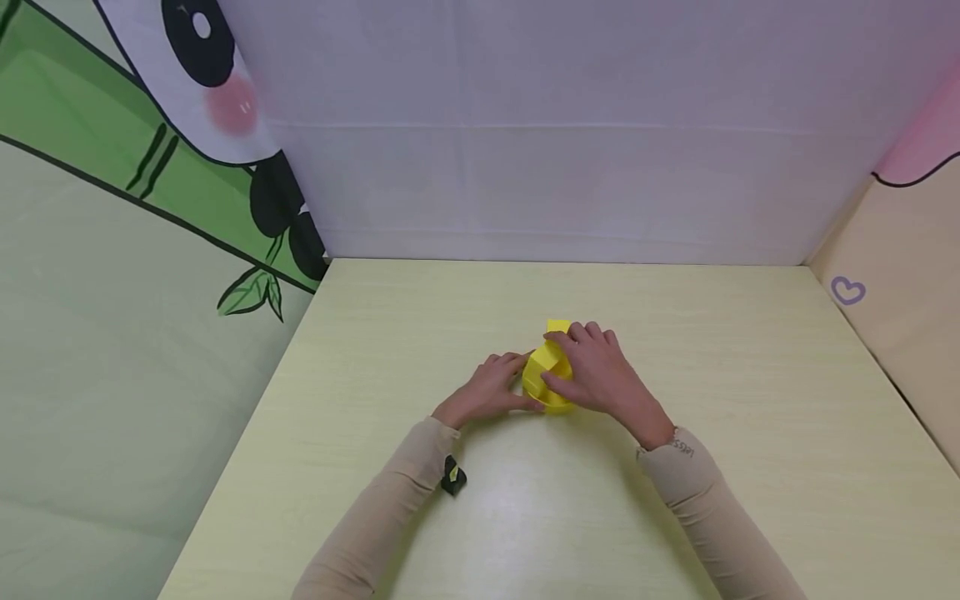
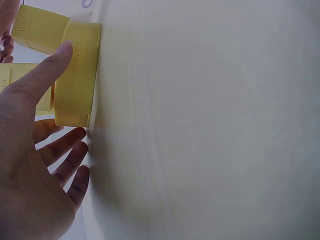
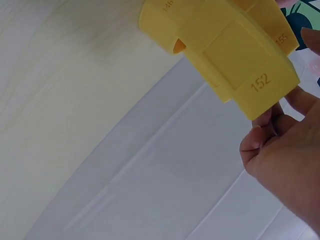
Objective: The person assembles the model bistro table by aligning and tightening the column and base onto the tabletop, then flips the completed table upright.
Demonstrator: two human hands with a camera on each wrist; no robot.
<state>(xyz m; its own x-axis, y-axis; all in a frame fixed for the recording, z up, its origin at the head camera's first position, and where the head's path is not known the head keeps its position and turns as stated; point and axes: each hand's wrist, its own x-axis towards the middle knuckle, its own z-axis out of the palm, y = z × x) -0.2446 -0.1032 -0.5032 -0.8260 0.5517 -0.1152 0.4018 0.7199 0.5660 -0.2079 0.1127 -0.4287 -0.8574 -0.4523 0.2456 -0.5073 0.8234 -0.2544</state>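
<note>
A round yellow base (image 1: pixel 553 407) stands on the table with chunky yellow blocks (image 1: pixel 550 358) rising from it. My left hand (image 1: pixel 491 390) holds the base from the left. In the left wrist view, its thumb lies on the curved side of the base (image 2: pixel 77 95), with the other fingers spread around the lower end. My right hand (image 1: pixel 600 371) grips the upper blocks from the right, with thumb and index finger apart around them. Raised numbers mark the pieces; one block (image 3: pixel 260 82) reads 152 in the right wrist view. The palm side of the right hand is partly hidden.
The pale wooden table (image 1: pixel 375 333) reaches back to a lilac wall panel (image 1: pixel 562 192). Printed side panels stand left and right. A small black piece (image 1: pixel 453 479) with a yellow-green mark shows beside the left sleeve (image 1: pixel 390 500).
</note>
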